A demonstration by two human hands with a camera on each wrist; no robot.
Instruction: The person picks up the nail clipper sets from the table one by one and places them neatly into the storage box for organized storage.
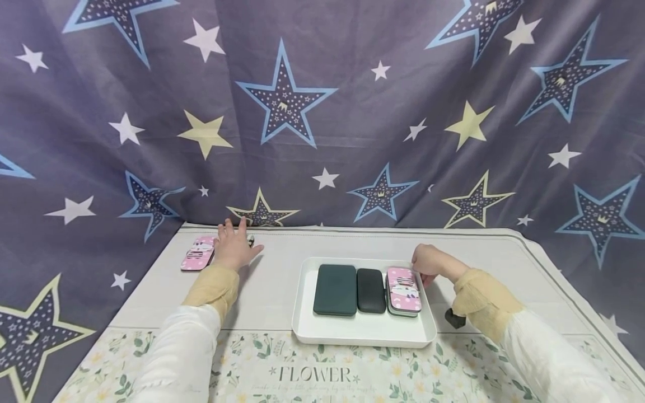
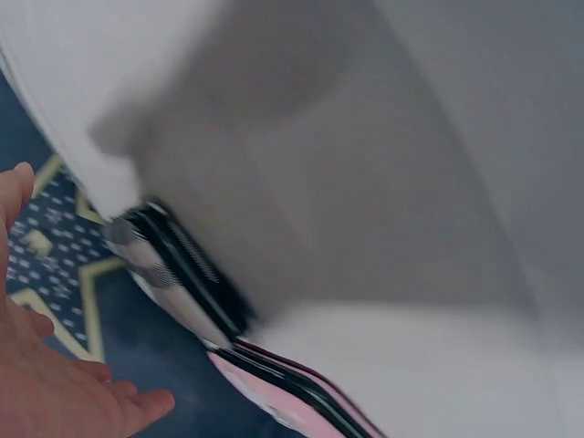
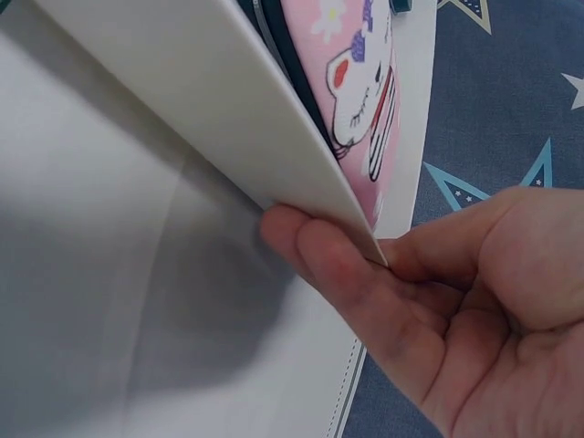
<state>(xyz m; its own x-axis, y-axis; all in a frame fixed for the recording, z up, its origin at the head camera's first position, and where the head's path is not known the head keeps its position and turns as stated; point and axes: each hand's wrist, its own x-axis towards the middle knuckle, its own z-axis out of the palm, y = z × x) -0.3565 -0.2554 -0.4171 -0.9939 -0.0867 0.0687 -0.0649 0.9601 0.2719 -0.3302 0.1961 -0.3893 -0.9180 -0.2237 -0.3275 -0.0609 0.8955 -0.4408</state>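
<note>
White tray [image 1: 347, 328], right of centre

Far right corner pinched by right hand [image 1: 430, 264]; left hand [image 1: 234, 247] outspread, nothing gripped, near checked case [image 2: 157, 260], far left. Judged light, stiff, smooth; best held by opposite rims, since green case [image 1: 335, 290] inside may slide. Tabletop [image 1: 274, 285] pale, flower-printed nearer; backed by star-patterned curtain [image 1: 335, 154].
</note>
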